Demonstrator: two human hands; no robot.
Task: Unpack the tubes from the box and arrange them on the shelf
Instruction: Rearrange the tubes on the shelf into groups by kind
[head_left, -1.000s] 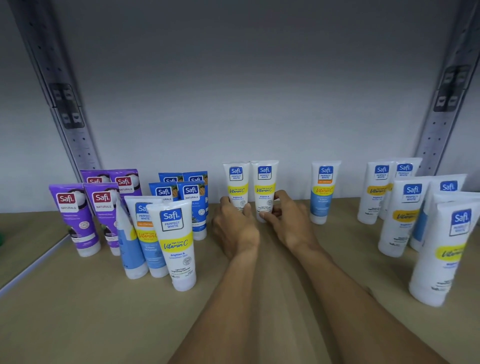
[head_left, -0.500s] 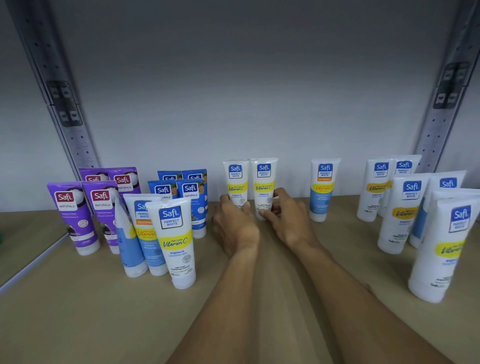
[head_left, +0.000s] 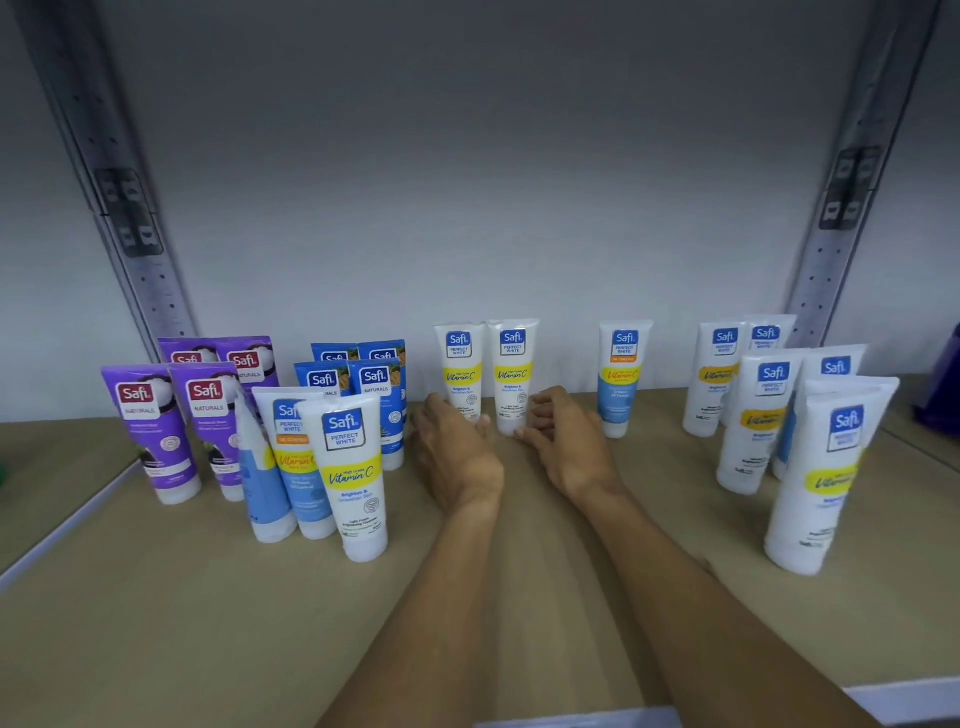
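Hands: your left hand (head_left: 457, 457) and right hand (head_left: 566, 447) rest on the shelf at the caps of two upright tubes, fingers loosely curled, neither one closed round a tube.
Contact: whether your fingertips touch the caps cannot be told; the thumb of your right hand sits just beside the right tube's base.
Pair: two white plastic Vitamin C tubes with yellow bands (head_left: 485, 371) stand cap-down, side by side near the back wall, labels facing you, likely so shoppers read them.
Neighbours: purple Naturals tubes (head_left: 171, 415) and blue Naturals tubes (head_left: 358, 384) are grouped by colour to your left; more white tubes (head_left: 769, 410) are to your right.
Surface: tan wooden shelf board (head_left: 208, 623).
Box: not in view.
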